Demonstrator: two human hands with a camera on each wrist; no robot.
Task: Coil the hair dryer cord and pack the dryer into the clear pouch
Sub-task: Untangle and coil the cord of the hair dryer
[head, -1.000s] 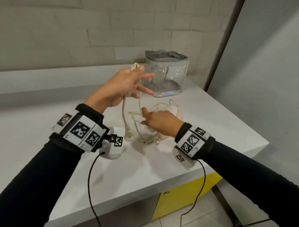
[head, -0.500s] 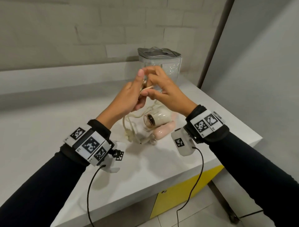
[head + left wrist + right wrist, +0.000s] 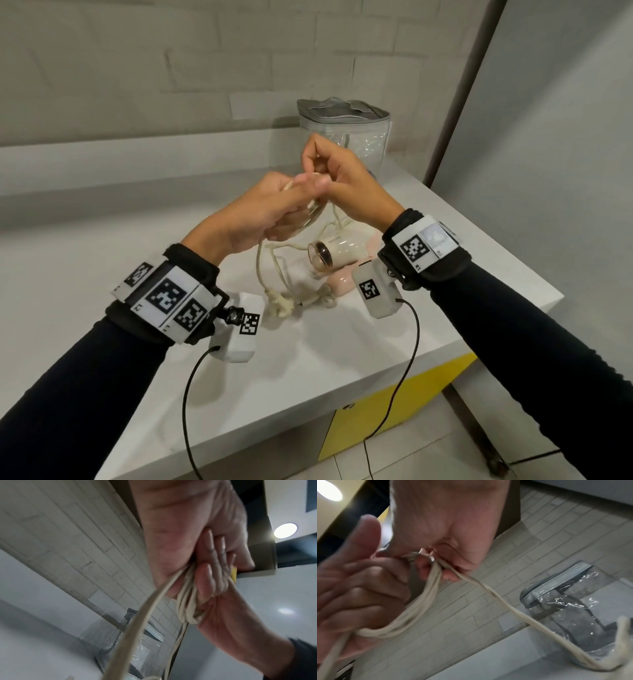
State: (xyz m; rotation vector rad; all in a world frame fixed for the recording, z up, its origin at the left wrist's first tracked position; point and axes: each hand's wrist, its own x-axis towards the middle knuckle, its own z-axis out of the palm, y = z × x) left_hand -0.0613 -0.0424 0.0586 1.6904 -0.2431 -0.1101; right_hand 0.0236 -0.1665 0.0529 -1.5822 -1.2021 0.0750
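A cream and pink hair dryer (image 3: 337, 255) lies on the white counter (image 3: 308, 370), nozzle towards me. Its cream cord (image 3: 270, 270) runs up from the plug (image 3: 281, 305) into both raised hands. My left hand (image 3: 270, 214) grips several loops of cord (image 3: 187, 607) in its curled fingers. Touching it from the right, my right hand (image 3: 339, 181) pinches a strand of cord (image 3: 436, 568) that trails down towards the dryer. The clear pouch (image 3: 346, 137), with a grey zip top, stands behind the hands near the wall; it shows too as the pouch (image 3: 570, 608) in the right wrist view.
The counter ends close on the right, with a yellow cabinet front (image 3: 394, 404) below and tiled floor beyond. A brick wall (image 3: 171, 68) backs the counter. Black cables (image 3: 191, 394) hang from the wrist cameras over the front edge.
A second ago my right hand was low by the dryer and the left held the cord alone. The right hand rose to meet the left, and both now hold cord loops together.
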